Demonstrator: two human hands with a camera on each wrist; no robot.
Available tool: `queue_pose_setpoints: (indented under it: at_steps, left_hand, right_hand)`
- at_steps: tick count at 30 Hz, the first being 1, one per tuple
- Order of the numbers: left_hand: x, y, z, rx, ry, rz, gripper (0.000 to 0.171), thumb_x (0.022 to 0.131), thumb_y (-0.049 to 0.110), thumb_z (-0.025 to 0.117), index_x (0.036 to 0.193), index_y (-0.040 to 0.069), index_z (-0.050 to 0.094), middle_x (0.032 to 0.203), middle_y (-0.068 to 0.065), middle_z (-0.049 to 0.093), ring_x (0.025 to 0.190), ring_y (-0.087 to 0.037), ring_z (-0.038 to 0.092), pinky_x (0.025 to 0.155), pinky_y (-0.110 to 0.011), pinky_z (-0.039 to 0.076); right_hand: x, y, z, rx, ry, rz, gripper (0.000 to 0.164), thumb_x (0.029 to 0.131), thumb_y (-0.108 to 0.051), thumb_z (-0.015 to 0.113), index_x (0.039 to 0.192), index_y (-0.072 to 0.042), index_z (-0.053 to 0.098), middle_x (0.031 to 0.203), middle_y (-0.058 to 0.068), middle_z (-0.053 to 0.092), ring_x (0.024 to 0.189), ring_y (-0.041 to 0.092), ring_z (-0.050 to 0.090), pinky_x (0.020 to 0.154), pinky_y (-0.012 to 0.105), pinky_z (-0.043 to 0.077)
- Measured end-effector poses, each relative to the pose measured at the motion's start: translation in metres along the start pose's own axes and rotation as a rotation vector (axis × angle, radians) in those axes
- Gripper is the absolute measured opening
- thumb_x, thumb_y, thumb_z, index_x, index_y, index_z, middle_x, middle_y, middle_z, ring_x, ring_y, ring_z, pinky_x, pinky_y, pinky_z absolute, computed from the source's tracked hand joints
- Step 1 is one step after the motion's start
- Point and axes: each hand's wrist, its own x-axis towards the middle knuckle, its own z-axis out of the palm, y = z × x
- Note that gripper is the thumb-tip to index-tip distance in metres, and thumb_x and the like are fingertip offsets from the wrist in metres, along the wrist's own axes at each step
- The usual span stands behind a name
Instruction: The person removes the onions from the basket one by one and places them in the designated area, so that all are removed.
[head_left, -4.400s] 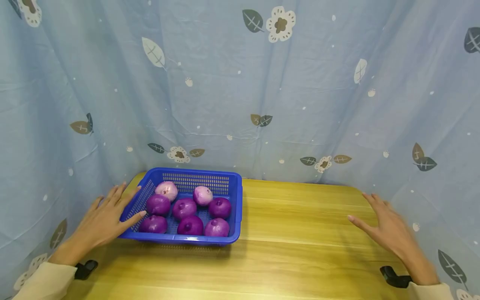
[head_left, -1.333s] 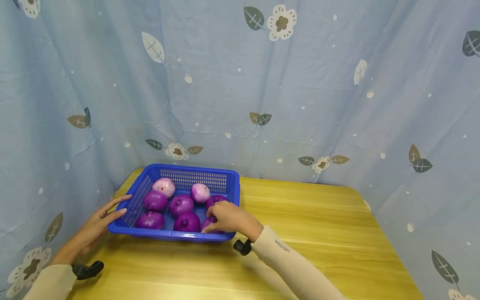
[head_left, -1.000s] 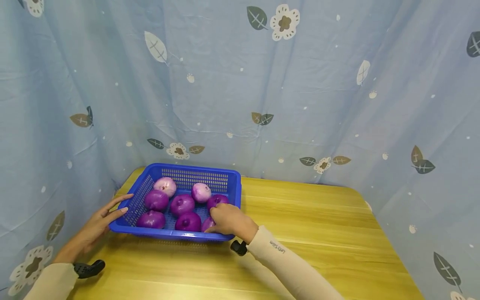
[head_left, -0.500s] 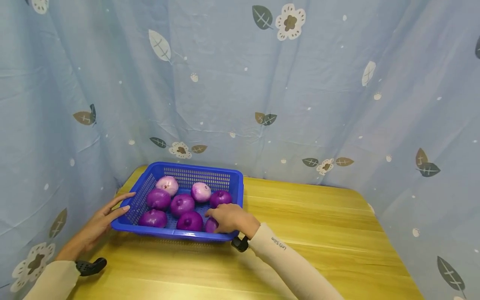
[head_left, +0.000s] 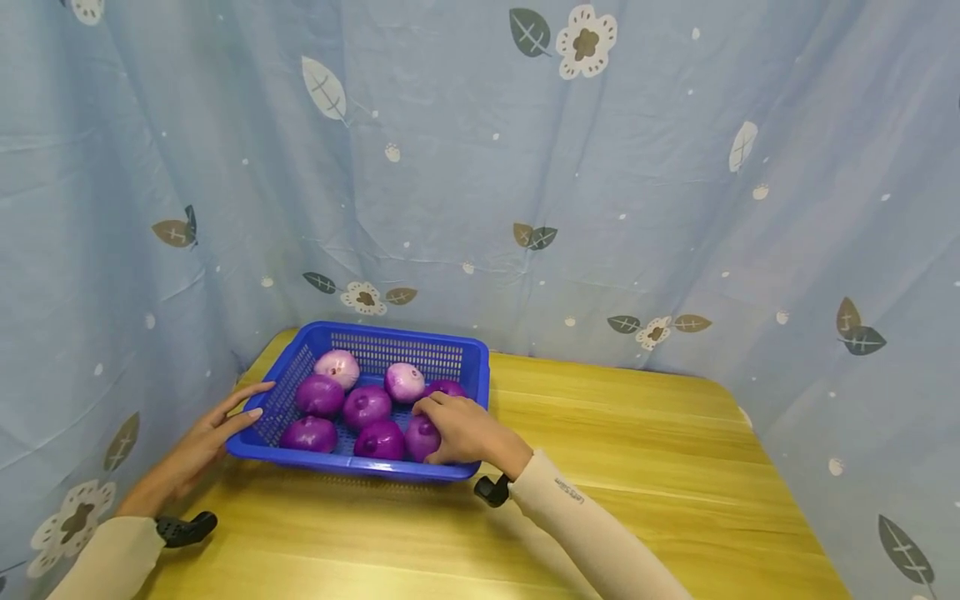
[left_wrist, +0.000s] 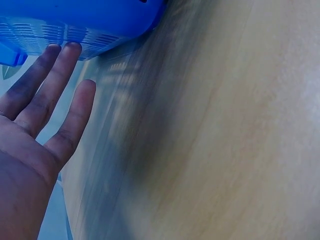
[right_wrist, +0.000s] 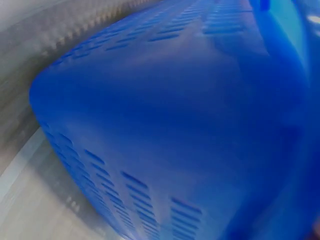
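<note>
A blue plastic basket with slotted walls holds several purple onions, two of them paler at the back. Over the basket's front right corner reaches my right hand. Its fingers and thumb curl around the front right onion, partly covering it. Behind that hand, another onion is half hidden. At the basket's left side my left hand has its fingers extended, fingertips right at the rim. The left wrist view shows these straight fingers against the slotted wall. The right wrist view is filled by the basket's outer corner.
The basket stands on the left part of a yellow wooden table. A blue curtain with leaf and flower prints hangs behind and along both sides. Each wrist carries a black camera mount, such as the left one.
My right hand came from the table's right side into the basket, and its fingers now curl around the front right onion. My left hand moved slightly lower along the basket's left side.
</note>
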Motion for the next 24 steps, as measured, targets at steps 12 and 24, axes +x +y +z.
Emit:
queue_pose_setpoints:
  at_steps: [12, 24]
  left_hand:
    - [-0.002, 0.002, 0.001, -0.016, 0.005, -0.012, 0.055, 0.112, 0.033, 0.043, 0.164, 0.029, 0.026, 0.165, -0.028, 0.004, 0.110, 0.004, 0.057, 0.089, -0.026, 0.054]
    - [-0.001, 0.002, 0.000, 0.007, 0.006, -0.034, 0.056, 0.112, 0.036, 0.043, 0.165, 0.032, 0.024, 0.167, -0.028, -0.001, 0.110, 0.005, 0.054, 0.088, -0.025, 0.054]
  right_hand:
    - [-0.012, 0.024, -0.016, 0.281, 0.139, -0.011, 0.070, 0.078, -0.037, 0.089, 0.137, -0.014, 0.061, 0.127, 0.000, 0.065, 0.112, 0.017, 0.055, 0.098, 0.034, 0.047]
    - [-0.030, 0.055, -0.032, 0.376, 0.321, 0.014, 0.070, 0.079, -0.036, 0.089, 0.139, -0.013, 0.060, 0.132, 0.001, 0.063, 0.115, 0.017, 0.060, 0.097, 0.037, 0.051]
